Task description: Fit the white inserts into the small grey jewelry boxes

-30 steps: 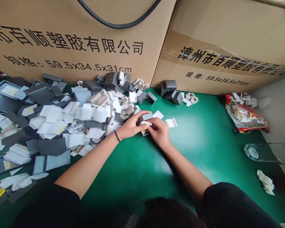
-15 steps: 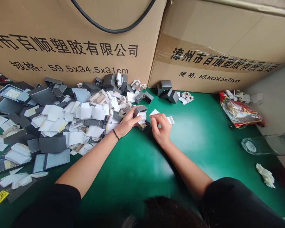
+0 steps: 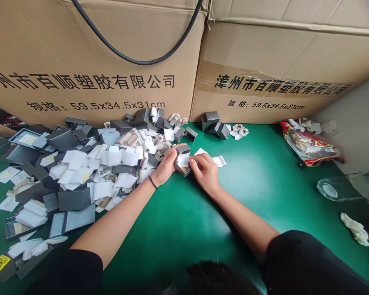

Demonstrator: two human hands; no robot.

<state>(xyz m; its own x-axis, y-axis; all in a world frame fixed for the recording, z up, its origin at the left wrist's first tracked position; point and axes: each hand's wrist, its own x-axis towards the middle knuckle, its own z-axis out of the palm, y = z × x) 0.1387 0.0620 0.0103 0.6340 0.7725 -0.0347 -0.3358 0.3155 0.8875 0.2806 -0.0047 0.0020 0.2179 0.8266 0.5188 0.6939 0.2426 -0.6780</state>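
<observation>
My left hand (image 3: pixel 166 167) is wrapped round a small dark grey box (image 3: pixel 181 169) just above the green table. The box stands open, and a piece of white paper (image 3: pixel 182 160) shows inside it. Bent fingers of my right hand (image 3: pixel 206 171) pinch at the right edge of the same box; their tips are partly hidden. Just behind the right hand lie white paper slips (image 3: pixel 219 161). Immediately left of my left hand spreads a heap of dark boxes (image 3: pixel 74 198), folded white papers (image 3: pixel 75 175) and beige inserts (image 3: pixel 130 138).
Two big cardboard cartons (image 3: pixel 110 57) (image 3: pixel 252 53) wall off the back, with a black cable (image 3: pixel 144 62) hanging before the left one. Several dark boxes (image 3: pixel 212 118) stand at the back middle. Rightward are a red plastic bag (image 3: pixel 310 147), a clear glass (image 3: pixel 329 189) and crumpled tissue (image 3: pixel 355 229).
My right hand has moved left, from beside the small box to its right edge. The left hand keeps its hold. The whole view has shifted, showing more of the cartons.
</observation>
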